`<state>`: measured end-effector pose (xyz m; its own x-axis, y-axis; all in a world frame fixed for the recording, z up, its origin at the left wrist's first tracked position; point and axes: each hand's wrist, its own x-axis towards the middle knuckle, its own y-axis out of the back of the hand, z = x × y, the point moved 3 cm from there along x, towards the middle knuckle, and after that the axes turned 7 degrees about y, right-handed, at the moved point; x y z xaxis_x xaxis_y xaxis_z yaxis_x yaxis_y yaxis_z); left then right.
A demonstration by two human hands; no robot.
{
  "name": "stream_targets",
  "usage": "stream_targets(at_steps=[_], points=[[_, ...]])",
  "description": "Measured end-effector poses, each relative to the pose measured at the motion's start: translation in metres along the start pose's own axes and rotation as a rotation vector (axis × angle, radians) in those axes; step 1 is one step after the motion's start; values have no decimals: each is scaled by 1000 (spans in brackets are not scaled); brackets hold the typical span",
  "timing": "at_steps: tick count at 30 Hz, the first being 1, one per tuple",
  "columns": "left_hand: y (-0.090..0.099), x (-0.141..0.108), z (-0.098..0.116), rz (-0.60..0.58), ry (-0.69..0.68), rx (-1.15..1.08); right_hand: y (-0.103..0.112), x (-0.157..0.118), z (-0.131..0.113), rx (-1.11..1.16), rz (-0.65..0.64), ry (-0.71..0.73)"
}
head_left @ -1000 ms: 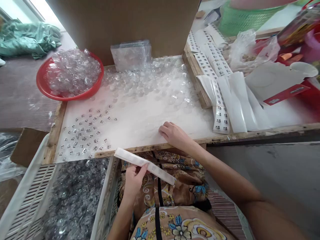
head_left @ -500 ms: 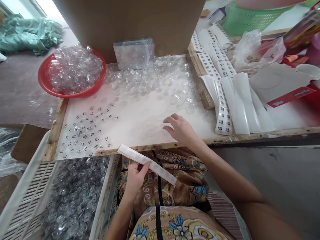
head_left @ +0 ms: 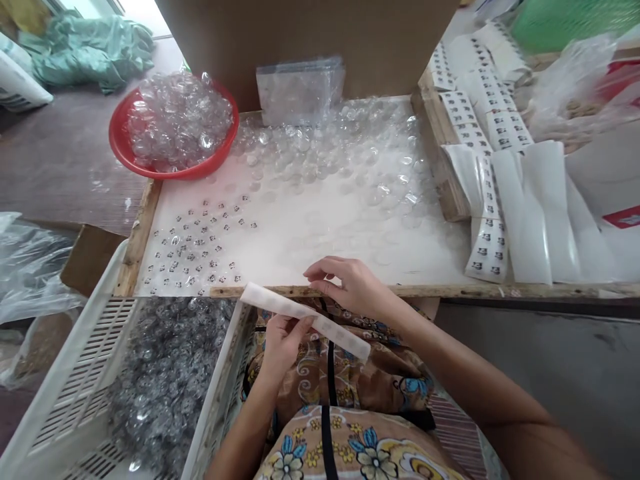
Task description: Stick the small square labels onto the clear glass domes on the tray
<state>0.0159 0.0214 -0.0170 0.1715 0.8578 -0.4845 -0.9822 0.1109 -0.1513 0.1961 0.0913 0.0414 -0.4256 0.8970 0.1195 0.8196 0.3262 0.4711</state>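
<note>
My left hand (head_left: 284, 341) pinches a folded white sticker strip (head_left: 345, 335) over the lap, thumb on top. The strip slants from the table's front edge down to the right. Just above it, at the wooden front edge of the white tabletop (head_left: 280, 247), my right hand (head_left: 347, 283) is bent with thumb and fingers slightly apart. I see nothing between them. On the tabletop's left lie many small clear pieces with panda prints (head_left: 193, 247). Toward the back are plain clear domed pieces (head_left: 310, 150).
A red bowl (head_left: 117, 143) heaped with clear pieces stands back left. Below it is a white slatted crate (head_left: 75, 387) of printed pieces. Panda sticker sheets (head_left: 487, 243) lie right beyond a wooden rail (head_left: 453, 200). A cardboard panel (head_left: 305, 33) stands at the back.
My right hand has come back from over the tabletop to its front edge, closer to the strip. My left hand still holds the strip. The camera view has shifted left.
</note>
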Motion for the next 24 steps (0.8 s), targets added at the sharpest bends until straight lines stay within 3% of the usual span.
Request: stream_targets(at_steps=[4, 6, 8, 11, 16, 19, 22, 24], points=[[12, -1, 21, -247, -338, -255, 2, -7, -6, 125, 51, -59], [17, -1, 27, -402, -390, -348, 5, -11, -4, 131, 88, -83], [22, 0, 29, -483, -409, -381, 5, -14, -5, 126, 89, -92], [24, 0, 28, -487, -403, -339, 0, -18, -16, 153, 18, -76], [23, 0, 22, -242, -343, -198, -8, -20, -35, 185, -120, -13], [23, -1, 23, -133, -179, -363, -7, -17, -32, 109, -96, 36], [16, -3, 25, -245, 20, -562, -4, -6, -29, -37, -10, 146], [7, -6, 23, -363, 143, -590, -5, 5, -34, -154, -21, 279]])
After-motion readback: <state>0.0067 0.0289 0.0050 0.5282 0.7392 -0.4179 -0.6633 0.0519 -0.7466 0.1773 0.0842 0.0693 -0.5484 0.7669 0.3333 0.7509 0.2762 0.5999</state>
